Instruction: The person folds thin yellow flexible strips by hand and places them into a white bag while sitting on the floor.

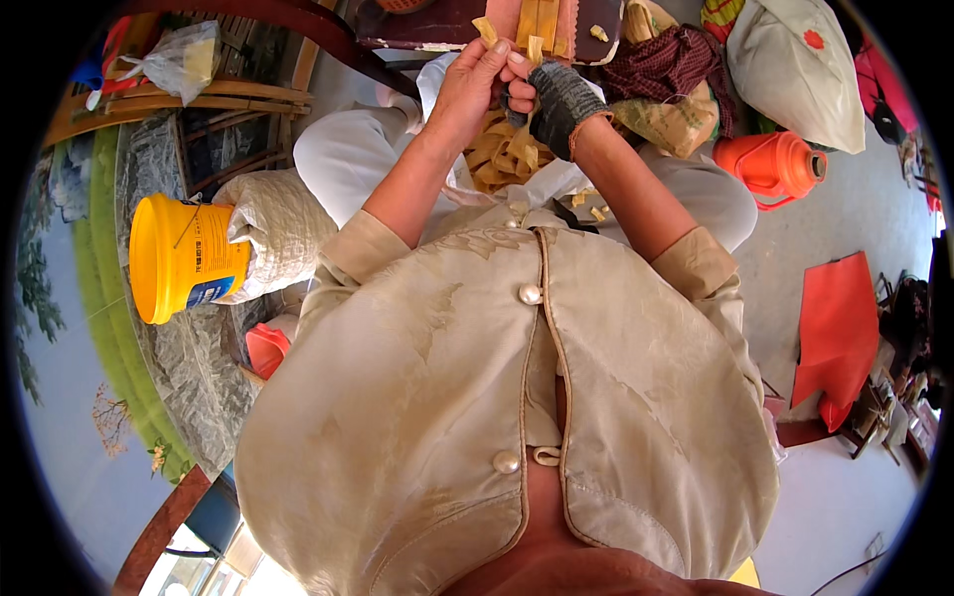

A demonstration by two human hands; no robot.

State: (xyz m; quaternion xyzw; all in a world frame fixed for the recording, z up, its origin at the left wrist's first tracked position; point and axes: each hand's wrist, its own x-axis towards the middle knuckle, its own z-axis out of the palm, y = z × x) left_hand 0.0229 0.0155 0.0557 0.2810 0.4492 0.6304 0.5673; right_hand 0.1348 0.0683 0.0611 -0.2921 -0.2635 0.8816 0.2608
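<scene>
Both my hands meet over my lap at the top of the head view. My bare left hand [471, 78] pinches a flat tan strip [486, 31] between thumb and fingers. Opposite it, my right hand [555, 97], in a grey fingerless knit glove, holds a similar tan strip [535, 49]; whether the two are one piece I cannot tell. Below the hands, between my legs, lies a heap of looped tan strips [501, 153] on white plastic. Just beyond the hands, a wooden block [538, 22] rests on a pink cloth on a dark seat or small table [417, 26].
A yellow bucket [190, 257] and a woven sack [279, 223] stand at the left. To the right are an orange thermos flask [771, 167], a checked cloth [674, 67], a pale bag [801, 71] and a red sheet [836, 324]. A wooden chair frame [246, 97] is at the upper left.
</scene>
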